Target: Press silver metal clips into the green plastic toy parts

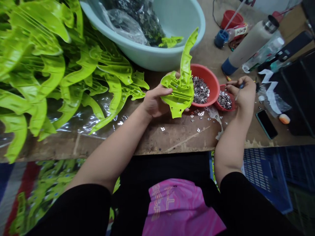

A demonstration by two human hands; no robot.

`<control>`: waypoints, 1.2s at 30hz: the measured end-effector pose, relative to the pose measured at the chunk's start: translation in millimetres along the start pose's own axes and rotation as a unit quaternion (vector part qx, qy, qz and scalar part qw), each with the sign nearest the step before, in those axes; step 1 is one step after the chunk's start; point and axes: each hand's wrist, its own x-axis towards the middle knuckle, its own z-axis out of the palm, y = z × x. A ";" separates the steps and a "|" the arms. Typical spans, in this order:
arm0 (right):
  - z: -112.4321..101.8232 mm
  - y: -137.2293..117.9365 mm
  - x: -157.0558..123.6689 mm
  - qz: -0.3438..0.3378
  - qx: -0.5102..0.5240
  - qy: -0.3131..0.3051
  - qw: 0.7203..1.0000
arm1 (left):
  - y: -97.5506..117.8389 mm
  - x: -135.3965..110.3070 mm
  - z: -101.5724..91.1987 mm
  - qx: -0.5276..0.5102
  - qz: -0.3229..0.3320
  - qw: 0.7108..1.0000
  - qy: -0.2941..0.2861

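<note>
**Green part (180,95) in our left hand (155,101), our right hand (246,93) over the small red basket (225,107)**

We hold the green part in our left hand, half closed about its near-left edge, thumb across the ribbed face and the other fingers behind. From that palm the part lies toward two o'clock, raised above the workbench (145,141); its long curved arm points to one o'clock and its short stub to six. From our right hand the part sits at nine o'clock, well apart, with the red bowl (213,80) of small metal pieces (200,91) between.

Our right hand is curled nearly closed around a slim tool (241,86), fingertips drawn together at the far rim of the small red basket, which lies at eight o'clock from the palm. Whether the fingertips also pinch a metal piece, we cannot tell.

About our left hand, the pale basin (147,54) stands at twelve o'clock and a heap of green parts (49,72) spreads at ten. Loose pieces (198,130) are scattered toward four. From our right hand, a bottle (253,44) leans at one o'clock and a phone (266,124) lies at five.
</note>
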 end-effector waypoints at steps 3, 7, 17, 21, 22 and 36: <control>-0.3 -1.6 -0.7 0.008 0.000 -0.009 1.000 | 0.1 0.3 -1.2 -0.003 -0.012 1.000 -0.010; 2.0 -2.5 -1.7 0.034 -0.035 -0.025 0.999 | -0.9 0.7 -3.6 0.004 -0.018 1.000 -0.014; 6.1 -13.3 -5.4 -0.019 -0.005 0.006 1.000 | -0.5 0.7 -10.4 0.019 -0.055 0.997 -0.059; 21.6 -39.6 -23.8 -0.039 0.091 -0.030 0.995 | 2.3 1.2 -16.2 -0.008 -0.131 0.987 -0.097; 27.3 -47.3 -30.9 -0.047 0.106 -0.051 0.992 | 2.7 1.8 -17.7 -0.008 -0.145 0.984 -0.106; 94.8 -71.6 -90.2 -0.176 0.106 -0.165 0.965 | 1.1 4.9 -19.1 0.058 -0.161 0.981 -0.096</control>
